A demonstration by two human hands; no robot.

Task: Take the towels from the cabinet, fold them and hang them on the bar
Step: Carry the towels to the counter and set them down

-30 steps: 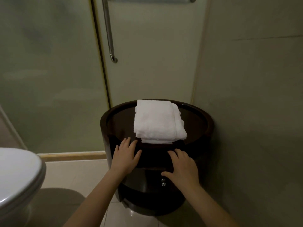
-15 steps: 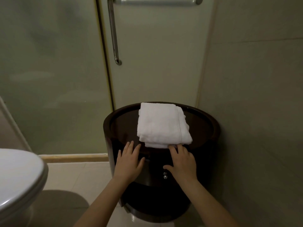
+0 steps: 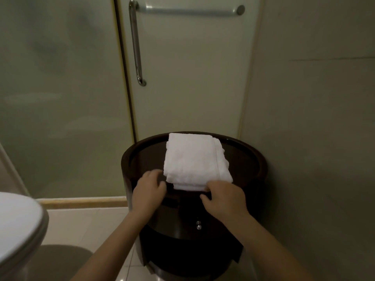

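Note:
A stack of folded white towels (image 3: pixel 194 159) lies on top of the round dark wooden cabinet (image 3: pixel 251 159). My left hand (image 3: pixel 148 189) is at the stack's near left corner, its fingers curled against the towel edge. On the near right edge, my right hand (image 3: pixel 225 199) has its fingers curled over the stack and its thumb below. The horizontal metal bar (image 3: pixel 188 11) is mounted high on the glass door behind the cabinet, with nothing hanging on it.
A vertical metal door handle (image 3: pixel 135 43) hangs left of the bar. Part of a white toilet (image 3: pixel 18 226) shows at lower left. The cabinet stands in a corner, with a tiled wall (image 3: pixel 314 118) on the right and frosted glass (image 3: pixel 60 88) behind. Two small knobs (image 3: pixel 198 224) mark its front.
Both hands have moved up from the cabinet's front rim to the near edge of the towel stack and curled around it. The view has tilted up, showing more of the bar.

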